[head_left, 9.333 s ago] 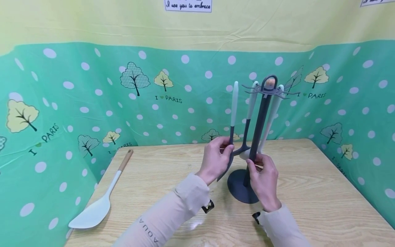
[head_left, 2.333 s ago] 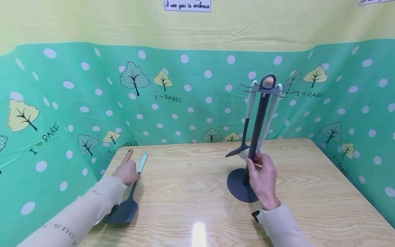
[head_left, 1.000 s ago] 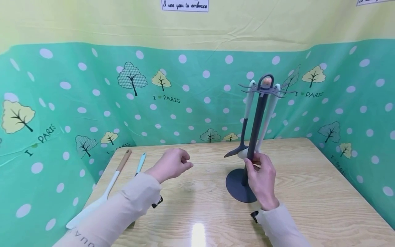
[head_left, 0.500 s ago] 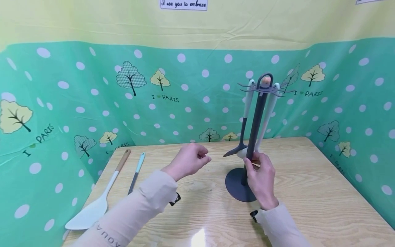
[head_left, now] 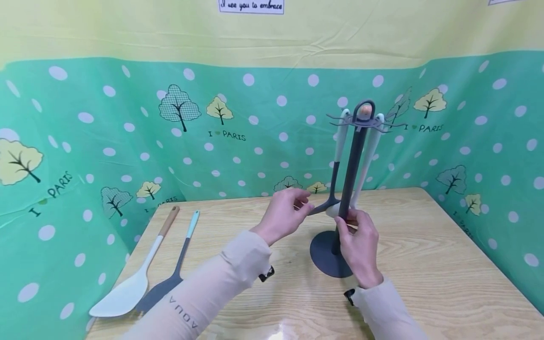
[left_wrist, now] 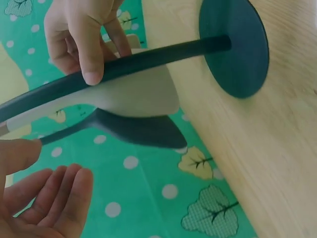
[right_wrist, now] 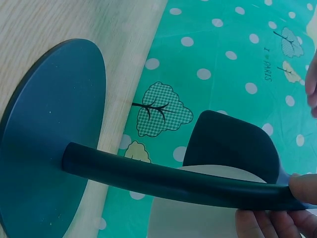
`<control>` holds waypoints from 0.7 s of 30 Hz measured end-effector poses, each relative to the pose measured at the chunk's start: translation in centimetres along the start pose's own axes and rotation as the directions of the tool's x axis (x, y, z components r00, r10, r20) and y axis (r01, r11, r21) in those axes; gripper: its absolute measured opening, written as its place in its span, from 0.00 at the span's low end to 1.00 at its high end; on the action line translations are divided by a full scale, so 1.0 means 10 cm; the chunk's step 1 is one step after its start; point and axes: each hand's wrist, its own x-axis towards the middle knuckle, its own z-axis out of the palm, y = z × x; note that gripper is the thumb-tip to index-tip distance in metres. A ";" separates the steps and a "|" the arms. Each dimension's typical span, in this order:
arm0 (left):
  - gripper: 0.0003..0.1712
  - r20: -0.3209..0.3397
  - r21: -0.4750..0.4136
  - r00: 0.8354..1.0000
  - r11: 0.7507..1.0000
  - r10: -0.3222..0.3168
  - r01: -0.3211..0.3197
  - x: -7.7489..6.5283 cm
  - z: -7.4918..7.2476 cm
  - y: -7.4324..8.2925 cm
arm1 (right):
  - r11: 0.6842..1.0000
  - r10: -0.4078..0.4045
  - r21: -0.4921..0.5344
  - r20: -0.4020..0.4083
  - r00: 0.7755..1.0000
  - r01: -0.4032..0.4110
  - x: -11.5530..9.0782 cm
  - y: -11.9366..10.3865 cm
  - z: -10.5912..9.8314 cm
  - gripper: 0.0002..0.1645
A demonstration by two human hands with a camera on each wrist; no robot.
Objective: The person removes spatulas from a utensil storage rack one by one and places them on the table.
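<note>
My right hand (head_left: 361, 245) grips the upright pole (head_left: 353, 174) of a dark utensil rack, thumb on one side and fingers on the other. From the rack's hooks hang a dark spatula (head_left: 334, 184) with a mint handle and, behind the pole, a light-grey utensil (left_wrist: 143, 94) with a pale handle. My left hand (head_left: 284, 212) is just left of the dark spatula's head. In the left wrist view, its thumb and fingers stand apart around nothing, below the spatula's shaft. At the right wrist view's edge, only the left hand's fingertips show.
A white turner (head_left: 127, 288) with a wooden handle end lies at the table's left side. Beside it is a dark turner (head_left: 160, 290) with a mint handle, partly covered by the left sleeve (head_left: 204, 293). The rack's round base (head_left: 329, 264) stands on the wooden table.
My left hand took a dark turner off the rack, laid it beside the white one, and has come back right to the hanging spatula. The right hand keeps its grip on the pole.
</note>
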 end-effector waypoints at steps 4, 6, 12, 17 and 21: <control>0.18 -0.035 -0.044 0.999 0.999 0.024 -0.025 0.08 0.10 0.00 | 1.000 -0.007 0.006 -0.006 1.000 0.007 0.01 0.01 0.00 0.12; 0.18 -0.048 -0.054 0.998 0.998 0.041 -0.043 0.12 0.15 0.00 | 1.000 -0.007 0.012 -0.009 1.000 0.007 0.01 0.01 0.00 0.12; 0.18 -0.063 -0.047 0.997 0.998 0.047 -0.050 0.20 0.27 -0.02 | 1.000 -0.004 0.018 0.000 1.000 0.004 0.00 0.00 0.01 0.12; 0.19 -0.081 -0.068 0.996 0.996 0.044 -0.050 0.26 0.36 0.01 | 1.000 -0.021 0.010 -0.005 1.000 0.021 0.00 0.01 0.01 0.12; 0.23 -0.076 -0.125 0.996 0.991 0.044 -0.054 0.31 0.43 0.07 | 0.999 -0.030 0.014 -0.009 1.000 0.031 0.00 0.03 0.00 0.12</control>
